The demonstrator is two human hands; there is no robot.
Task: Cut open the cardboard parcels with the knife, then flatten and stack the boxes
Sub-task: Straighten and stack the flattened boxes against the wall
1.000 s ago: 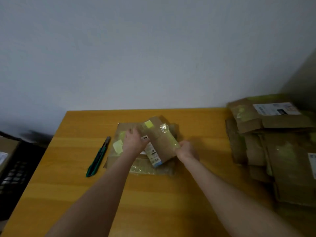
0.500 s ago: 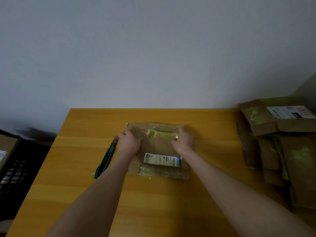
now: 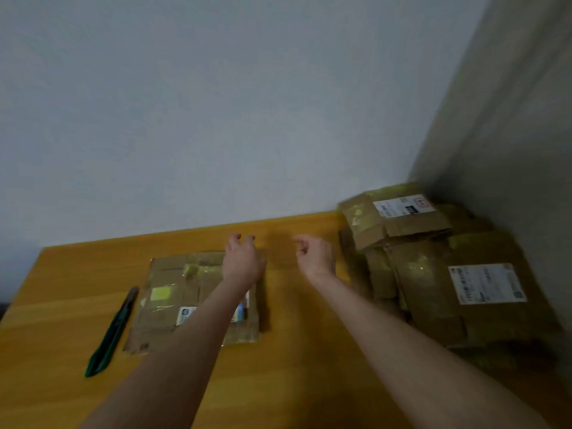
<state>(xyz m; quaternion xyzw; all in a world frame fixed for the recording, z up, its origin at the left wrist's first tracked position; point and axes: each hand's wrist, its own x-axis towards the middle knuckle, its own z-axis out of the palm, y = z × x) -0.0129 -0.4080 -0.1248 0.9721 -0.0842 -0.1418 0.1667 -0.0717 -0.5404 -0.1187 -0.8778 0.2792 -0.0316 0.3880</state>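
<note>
Nearest me on the wooden counter point(image 3: 278, 382) I see the green knife point(image 3: 113, 332) lying just left of the flattened box point(image 3: 173, 292), which lies flat with its labels up. My left hand point(image 3: 243, 263) hangs above that box's far right corner with fingers loosely curled and empty, and my right hand point(image 3: 315, 257) is beside it over bare wood, fingers half curled around nothing. Farther right, the pile of parcels point(image 3: 433, 274) sits in the corner against the wall point(image 3: 510, 134).
</note>
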